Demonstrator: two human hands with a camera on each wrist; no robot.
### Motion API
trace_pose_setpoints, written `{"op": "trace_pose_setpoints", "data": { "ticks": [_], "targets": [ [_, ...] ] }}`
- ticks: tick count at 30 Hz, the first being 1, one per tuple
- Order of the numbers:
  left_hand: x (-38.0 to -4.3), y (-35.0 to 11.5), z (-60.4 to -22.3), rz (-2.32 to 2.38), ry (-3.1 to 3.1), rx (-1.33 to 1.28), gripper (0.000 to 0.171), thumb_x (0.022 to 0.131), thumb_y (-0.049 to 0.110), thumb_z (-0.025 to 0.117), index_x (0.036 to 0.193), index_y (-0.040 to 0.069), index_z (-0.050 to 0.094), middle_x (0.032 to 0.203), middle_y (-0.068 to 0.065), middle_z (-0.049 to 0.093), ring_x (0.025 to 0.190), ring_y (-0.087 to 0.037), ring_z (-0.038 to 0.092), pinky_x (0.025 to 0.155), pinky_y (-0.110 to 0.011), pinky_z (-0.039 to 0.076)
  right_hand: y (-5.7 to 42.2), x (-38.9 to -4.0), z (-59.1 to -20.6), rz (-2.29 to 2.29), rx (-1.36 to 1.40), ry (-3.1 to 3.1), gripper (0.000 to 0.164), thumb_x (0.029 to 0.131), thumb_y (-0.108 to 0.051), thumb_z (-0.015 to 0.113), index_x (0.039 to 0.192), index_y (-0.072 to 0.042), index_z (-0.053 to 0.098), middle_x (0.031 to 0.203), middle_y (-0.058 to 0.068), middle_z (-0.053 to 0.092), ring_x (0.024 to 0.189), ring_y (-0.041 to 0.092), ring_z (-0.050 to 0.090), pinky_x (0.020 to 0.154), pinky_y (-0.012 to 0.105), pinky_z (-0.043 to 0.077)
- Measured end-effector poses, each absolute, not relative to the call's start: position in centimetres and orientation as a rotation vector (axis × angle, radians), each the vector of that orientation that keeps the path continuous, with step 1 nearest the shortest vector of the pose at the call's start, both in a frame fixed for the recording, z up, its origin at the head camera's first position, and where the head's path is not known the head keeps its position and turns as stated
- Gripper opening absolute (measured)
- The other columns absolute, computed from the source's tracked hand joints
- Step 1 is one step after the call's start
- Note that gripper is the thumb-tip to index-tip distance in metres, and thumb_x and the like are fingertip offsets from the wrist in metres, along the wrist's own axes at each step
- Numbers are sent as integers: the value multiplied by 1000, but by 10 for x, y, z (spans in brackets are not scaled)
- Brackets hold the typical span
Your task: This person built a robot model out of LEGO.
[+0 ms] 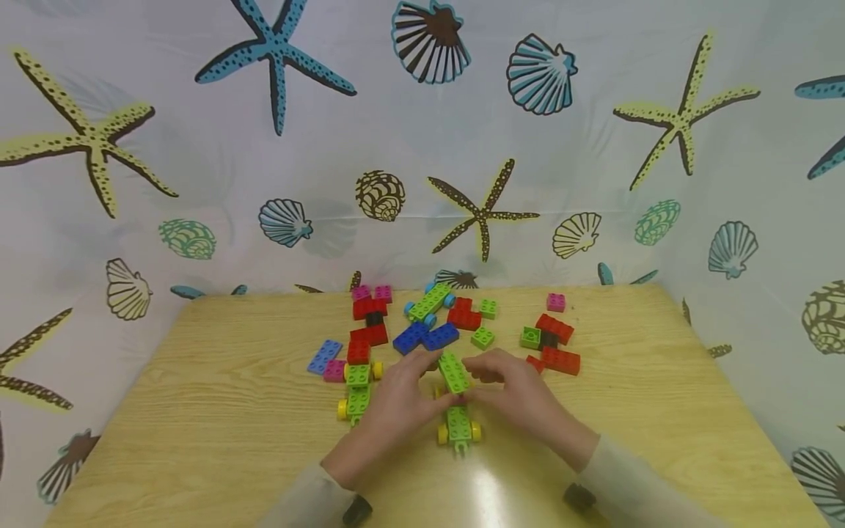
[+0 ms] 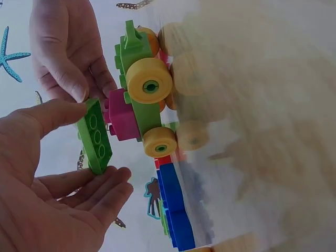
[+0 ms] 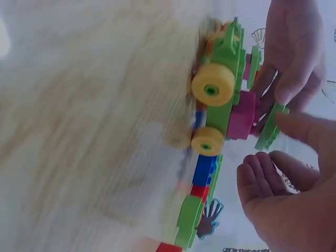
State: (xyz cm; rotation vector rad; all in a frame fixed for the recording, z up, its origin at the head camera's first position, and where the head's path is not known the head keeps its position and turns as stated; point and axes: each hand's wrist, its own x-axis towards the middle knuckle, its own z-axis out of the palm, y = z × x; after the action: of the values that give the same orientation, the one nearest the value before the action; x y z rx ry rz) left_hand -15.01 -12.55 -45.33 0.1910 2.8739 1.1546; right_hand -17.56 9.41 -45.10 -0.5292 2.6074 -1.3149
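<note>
A long lime green building brick (image 1: 454, 372) is held tilted between both hands. My left hand (image 1: 405, 392) pinches it, thumb at its near end and fingertips at its far end, as the left wrist view shows. From the other side my right hand (image 1: 518, 389) holds it too, thumb at the near end and curled fingers close by the far end. Just below the brick is a magenta brick (image 2: 123, 118), mounted on a green toy car base (image 1: 458, 425) with yellow wheels. The car base stands on the table, its hook towards me.
Left of my left hand stands another green car base (image 1: 359, 400) with yellow wheels, carrying a red brick (image 1: 359, 352). Behind are two dark blue bricks (image 1: 440, 336) and a green base with blue wheels (image 1: 429, 302). Red bricks (image 1: 561, 361) lie to the right on the wooden table (image 1: 231, 411).
</note>
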Motion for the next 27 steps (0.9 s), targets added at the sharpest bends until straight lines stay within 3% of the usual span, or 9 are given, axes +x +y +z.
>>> {"op": "trace_pose_setpoints", "data": {
  "ticks": [5,8,17,27],
  "targets": [
    [-149,-137,-459,1352,2668,342,70,97,25,90,159,9,61,156,-10,68,146,-35,66,122,-57,56,103,-182,-450,-1200,-679,2544,66,99,-26,87,160,-18,63,169,9,58,154,43,58,124,65,51],
    [-149,-142,-459,1451,2549,380,67,98,22,88,158,10,62,159,-10,66,150,-37,63,124,-57,53,107,-186,-449,-1152,-751,2489,71,98,-28,88,163,-21,59,174,8,53,160,42,51,127,67,47],
    [-153,-146,-462,1362,2533,424,69,99,23,87,161,11,60,165,-10,62,153,-36,60,126,-57,52,106,-192,-451,-1113,-829,2455,64,98,-29,87,156,-18,65,166,9,60,145,37,66,123,62,54],
    [-156,-144,-461,1312,2559,363,69,99,25,88,161,13,60,161,-10,64,151,-37,62,125,-58,53,105,-200,-455,-1175,-816,2382,66,101,-24,85,161,-19,60,167,6,59,143,29,69,123,54,56]
  ]
}}
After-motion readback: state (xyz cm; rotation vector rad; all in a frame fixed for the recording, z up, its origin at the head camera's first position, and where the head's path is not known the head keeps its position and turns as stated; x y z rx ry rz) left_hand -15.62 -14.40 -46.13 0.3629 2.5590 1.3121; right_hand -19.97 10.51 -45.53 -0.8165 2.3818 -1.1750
